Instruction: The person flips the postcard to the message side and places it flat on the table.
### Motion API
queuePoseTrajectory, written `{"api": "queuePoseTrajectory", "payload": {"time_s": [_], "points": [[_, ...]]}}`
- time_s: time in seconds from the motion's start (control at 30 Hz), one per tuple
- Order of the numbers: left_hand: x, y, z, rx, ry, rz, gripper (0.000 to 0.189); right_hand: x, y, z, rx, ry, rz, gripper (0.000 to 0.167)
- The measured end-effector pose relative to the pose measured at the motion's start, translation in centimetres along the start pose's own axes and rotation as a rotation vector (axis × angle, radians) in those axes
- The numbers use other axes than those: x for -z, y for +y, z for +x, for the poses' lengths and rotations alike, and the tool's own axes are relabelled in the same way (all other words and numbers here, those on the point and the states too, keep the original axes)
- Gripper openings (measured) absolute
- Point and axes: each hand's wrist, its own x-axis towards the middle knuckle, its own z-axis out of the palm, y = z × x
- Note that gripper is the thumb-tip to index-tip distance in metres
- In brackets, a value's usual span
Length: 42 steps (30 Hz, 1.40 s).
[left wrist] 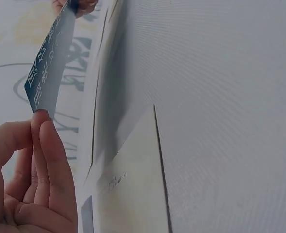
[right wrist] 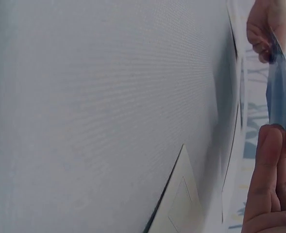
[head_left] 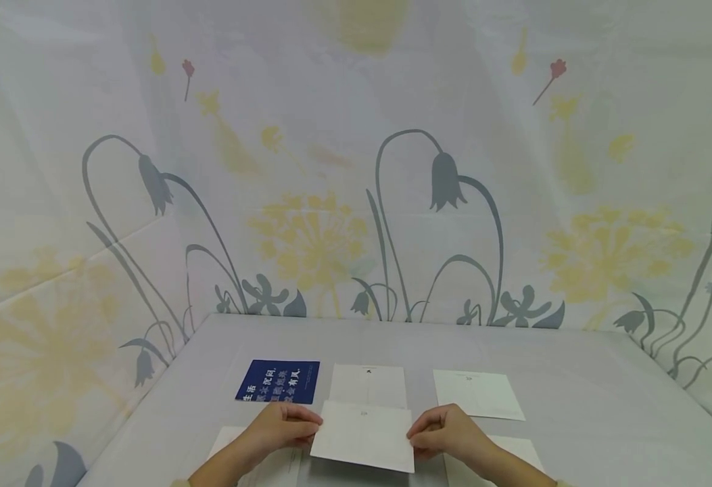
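A postcard [head_left: 363, 436] is held between both hands, raised off the table, its white back toward the head camera. Its blue underside with white characters shows in the left wrist view [left wrist: 50, 63], while the right wrist view shows that side as plain blue [right wrist: 278, 92]. My left hand [head_left: 279, 429] pinches the left edge between thumb and fingers. On the opposite edge, my right hand [head_left: 449, 433] pinches it the same way. Just behind lies a white-backed postcard [head_left: 368, 385], its near part covered by the held one.
A blue postcard [head_left: 279, 381] with white characters lies at the back left of the grey-white table [head_left: 544, 365]. One white postcard [head_left: 479, 394] lies back right. Two more, front left [head_left: 282, 468] and front right [head_left: 516, 448], are partly hidden under my arms. A flower-patterned curtain [head_left: 331, 135] surrounds the table.
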Motion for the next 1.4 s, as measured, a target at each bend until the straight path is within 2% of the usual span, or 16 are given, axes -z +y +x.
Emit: {"api": "queuePoseTrajectory", "payload": {"time_s": [0.1,0.27,0.47,0.93,1.17,1.4], "points": [[-0.1,0.1,0.1,0.011,0.009,-0.018,0.025,0.0,0.2,0.1,-0.002,0.014,-0.015,0.021],[-0.3,0.3,0.2,0.046,0.004,-0.045,0.041,-0.2,0.5,0.1,-0.022,0.052,-0.02,0.042],[-0.5,0.3,0.3,0.067,0.002,-0.013,0.045,-0.5,0.6,0.1,-0.046,0.067,0.001,0.058],[-0.9,-0.3,0.1,-0.001,-0.011,0.055,0.041,-1.0,1.1,0.2,-0.047,0.055,-0.017,0.056],[-1.4,-0.1,0.2,0.05,0.016,0.139,0.037,-1.2,1.2,0.1,-0.086,0.063,-0.06,0.054],[-1.7,0.0,0.3,0.082,0.022,0.169,0.034,-1.3,1.3,0.2,-0.105,0.071,-0.105,0.051]]}}
